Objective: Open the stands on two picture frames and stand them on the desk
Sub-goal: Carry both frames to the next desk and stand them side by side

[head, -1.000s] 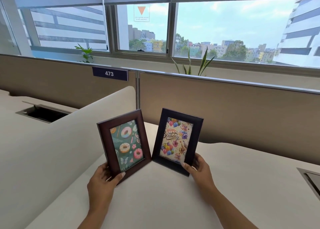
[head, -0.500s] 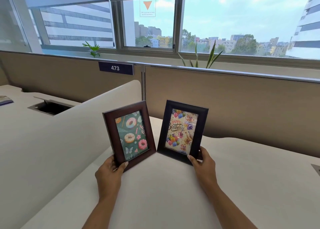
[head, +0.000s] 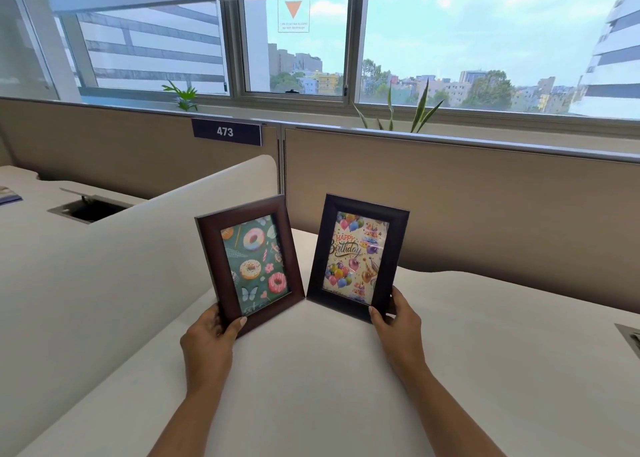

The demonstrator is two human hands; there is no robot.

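Left hand (head: pixel 207 339) grips the lower-left corner of the brown frame (head: pixel 250 263) w/ donut print, thumb on its front edge; right hand (head: pixel 398 321) clamps the lower-right corner of the black frame (head: pixel 358 256) w/ "Happy Birthday" print. From my feed, both frames stand upright on the white desk (head: pixel 311 387), leaning back a bit, bottom inner corners almost touching, just in front of the tan partition (head: pixel 485 207) w/ the "473" plate (head: pixel 225 132). Stands at the back aren't visible to me.
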